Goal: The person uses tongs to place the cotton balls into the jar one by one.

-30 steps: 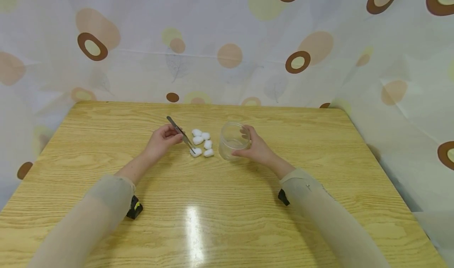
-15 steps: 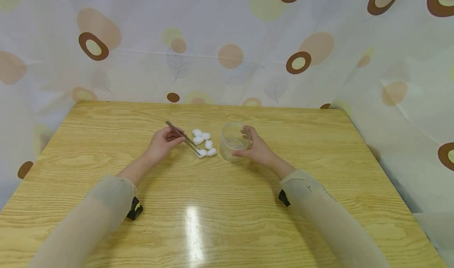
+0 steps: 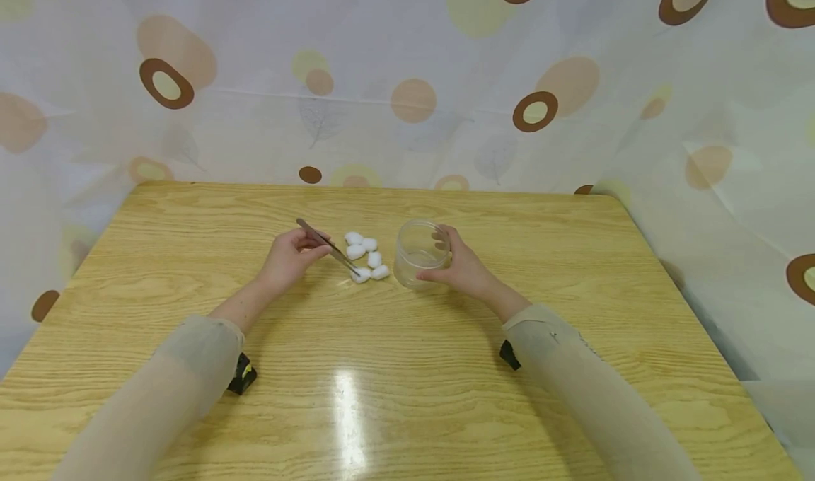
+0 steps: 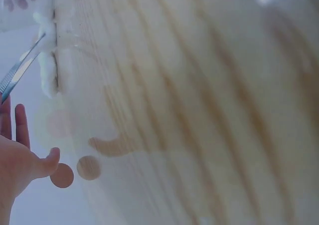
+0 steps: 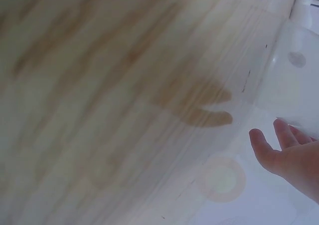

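My left hand (image 3: 289, 258) holds metal tweezers (image 3: 327, 246) between thumb and fingers, slanting down to the right. Their tips are right at the nearest cotton ball (image 3: 361, 275), which lies beside another cotton ball (image 3: 380, 272). In the left wrist view the tweezers (image 4: 21, 68) reach the row of white cotton balls (image 4: 48, 68). Thumb and fingers of my right hand (image 3: 461, 265) grip the right side of a clear round jar (image 3: 414, 256), whose open top faces up. Only part of the right hand (image 5: 294, 150) shows in the right wrist view, at the jar's wall (image 5: 286, 75).
Several more cotton balls (image 3: 355, 252) lie in a loose group between the tweezers and the jar. The wood-grain table (image 3: 407, 368) ends at a patterned curtain (image 3: 356, 113) behind. Black wrist devices (image 3: 242, 375) sit under the sleeves.
My left hand has lowered the tweezers slightly and shifted their tips right. The nearest cotton ball moved right, up against its neighbour. The right hand and jar stay put.
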The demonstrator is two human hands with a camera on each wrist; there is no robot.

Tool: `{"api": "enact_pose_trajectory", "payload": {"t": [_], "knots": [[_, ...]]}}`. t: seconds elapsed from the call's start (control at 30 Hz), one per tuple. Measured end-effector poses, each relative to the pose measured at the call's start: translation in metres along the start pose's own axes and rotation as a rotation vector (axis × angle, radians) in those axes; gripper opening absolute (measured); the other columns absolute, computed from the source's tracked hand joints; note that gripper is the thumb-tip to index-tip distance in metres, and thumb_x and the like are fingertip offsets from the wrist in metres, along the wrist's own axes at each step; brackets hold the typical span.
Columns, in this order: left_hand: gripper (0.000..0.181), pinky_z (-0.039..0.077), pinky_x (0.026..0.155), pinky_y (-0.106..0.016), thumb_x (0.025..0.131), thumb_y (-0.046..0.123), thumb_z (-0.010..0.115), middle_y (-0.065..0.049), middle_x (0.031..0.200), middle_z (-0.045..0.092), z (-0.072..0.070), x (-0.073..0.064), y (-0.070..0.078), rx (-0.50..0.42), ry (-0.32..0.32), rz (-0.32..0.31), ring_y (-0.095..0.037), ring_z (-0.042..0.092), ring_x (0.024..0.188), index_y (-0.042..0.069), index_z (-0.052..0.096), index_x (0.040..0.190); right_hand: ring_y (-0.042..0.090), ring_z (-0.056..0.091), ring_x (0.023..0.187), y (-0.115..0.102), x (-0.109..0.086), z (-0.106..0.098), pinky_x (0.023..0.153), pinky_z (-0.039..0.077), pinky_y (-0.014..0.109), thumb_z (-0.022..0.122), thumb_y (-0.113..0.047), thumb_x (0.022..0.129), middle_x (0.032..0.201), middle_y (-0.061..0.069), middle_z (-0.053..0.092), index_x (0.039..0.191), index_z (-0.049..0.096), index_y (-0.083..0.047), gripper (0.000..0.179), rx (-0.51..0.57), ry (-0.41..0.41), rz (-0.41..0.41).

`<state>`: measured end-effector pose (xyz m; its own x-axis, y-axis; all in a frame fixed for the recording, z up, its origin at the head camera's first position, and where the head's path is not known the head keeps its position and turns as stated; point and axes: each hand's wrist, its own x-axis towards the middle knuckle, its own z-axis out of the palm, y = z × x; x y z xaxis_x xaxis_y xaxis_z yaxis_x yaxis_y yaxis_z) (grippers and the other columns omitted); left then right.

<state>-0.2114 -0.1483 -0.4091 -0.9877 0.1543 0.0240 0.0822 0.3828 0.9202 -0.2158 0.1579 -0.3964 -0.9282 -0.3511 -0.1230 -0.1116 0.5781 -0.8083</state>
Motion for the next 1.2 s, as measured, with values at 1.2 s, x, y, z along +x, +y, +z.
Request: {"api": "enact_pose_trajectory", "payload": {"t": [1.2], "knots": [[0.034, 0.051, 0.095, -0.035, 0.091, 0.019, 0.063, -0.020, 0.119, 0.061, -0.017, 0.002, 0.014, -0.095, 0.031, -0.079, 0.007, 0.059, 0.085, -0.003, 0.059, 0.116, 0.034, 0.027, 0.139, -0.002, -0.001, 0.000, 0.112, 0.026, 0.055, 0.076, -0.023, 0.079, 0.151, 0.016, 0.028, 0.148, 0.013, -0.008, 0.094, 0.006, -0.001, 0.003]]}}
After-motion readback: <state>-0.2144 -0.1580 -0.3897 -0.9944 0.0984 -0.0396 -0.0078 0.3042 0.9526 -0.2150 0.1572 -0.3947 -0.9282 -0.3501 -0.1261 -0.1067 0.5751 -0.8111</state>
